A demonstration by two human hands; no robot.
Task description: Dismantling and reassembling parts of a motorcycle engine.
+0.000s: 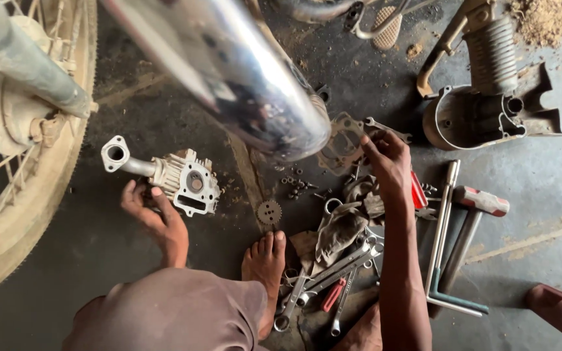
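Note:
My left hand (154, 218) rests on the dark floor, fingertips touching the lower edge of a grey finned engine cylinder head (187, 181) with a bent intake pipe (120, 158). My right hand (388, 162) reaches forward over a pile of tools, fingers closed around a small spanner (385, 127) beside a flat metal gasket (343, 142). Below that hand lie a dirty rag (339, 227), several wrenches (333, 270) and a small sprocket gear (268, 212). My bare foot (265, 260) stands between the two hands.
A chrome exhaust pipe (248, 71) hangs overhead in the middle. A dusty spoked wheel (14, 169) fills the left. A hammer (466, 227), a T-handle wrench (440, 240), an engine casing with spring (482, 104) and loose bolts (297, 182) lie around.

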